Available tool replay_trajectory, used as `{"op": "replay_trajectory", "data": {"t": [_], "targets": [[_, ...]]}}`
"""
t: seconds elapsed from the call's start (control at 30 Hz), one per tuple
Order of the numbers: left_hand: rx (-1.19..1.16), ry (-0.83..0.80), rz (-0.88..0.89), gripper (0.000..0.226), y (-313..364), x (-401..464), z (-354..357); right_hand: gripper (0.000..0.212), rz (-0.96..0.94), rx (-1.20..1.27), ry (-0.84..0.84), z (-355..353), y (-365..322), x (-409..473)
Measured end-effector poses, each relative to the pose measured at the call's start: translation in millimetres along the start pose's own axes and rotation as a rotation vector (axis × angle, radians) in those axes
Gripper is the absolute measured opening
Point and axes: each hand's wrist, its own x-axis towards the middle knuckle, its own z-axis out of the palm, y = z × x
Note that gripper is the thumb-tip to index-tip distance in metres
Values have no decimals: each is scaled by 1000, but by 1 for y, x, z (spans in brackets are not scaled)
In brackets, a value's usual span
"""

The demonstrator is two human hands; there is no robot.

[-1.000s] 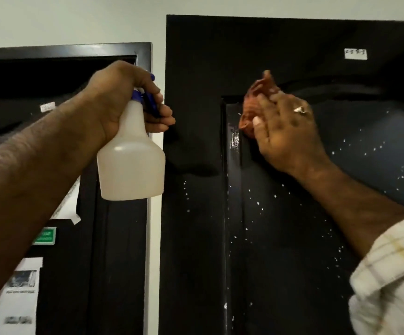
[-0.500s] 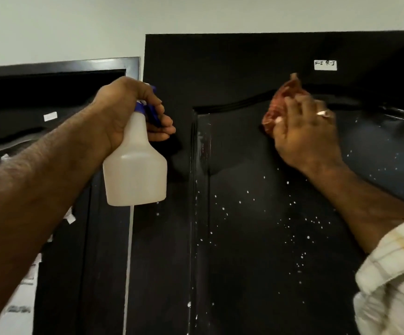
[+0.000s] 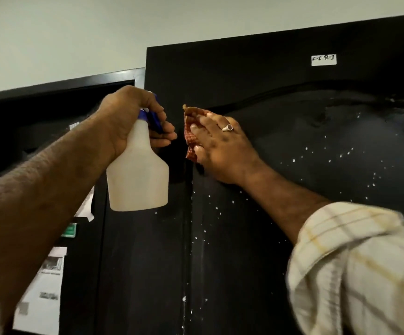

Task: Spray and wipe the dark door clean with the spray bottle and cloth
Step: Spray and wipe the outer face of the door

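Pressing the cloth (image 3: 191, 137) flat with your right hand (image 3: 222, 148), you have moved it back left along the door (image 3: 292, 213); droplets (image 3: 341, 155) remain, left hand (image 3: 133, 122) grips the spray bottle (image 3: 138, 175).

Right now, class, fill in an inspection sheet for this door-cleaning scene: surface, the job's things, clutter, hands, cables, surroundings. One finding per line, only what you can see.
Surface: dark door, white spray droplets scattered across its panel and along the left edge.
Job's things: white spray bottle with blue trigger head, held up beside the door; red checked cloth pressed flat near the panel's upper left corner.
Clutter: nothing seen.
Hands: left hand grips the bottle's neck; right hand, wearing a ring, presses the cloth with straight fingers.
Cables: nothing seen.
Surroundings: white label above the door; pale wall; second dark frame at left with papers and a green sign.
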Motion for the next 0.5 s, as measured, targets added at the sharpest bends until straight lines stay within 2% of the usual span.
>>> {"op": "replay_trajectory", "data": {"t": [0.1,0.27,0.4,0.5], "targets": [[-5,-33,3,23,-4,11,13,67,-78,-85,-2,-1,58,-16],[-73,-111,9,19,-16,31,37,63,200,-135,177,-5,102,-38],[-96,-206,36,19,-19,48,51,64,575,-164,336,-7,124,-51],[-146,-275,43,14,-17,58,49,71,1013,-106,330,-17,135,-43]]}}
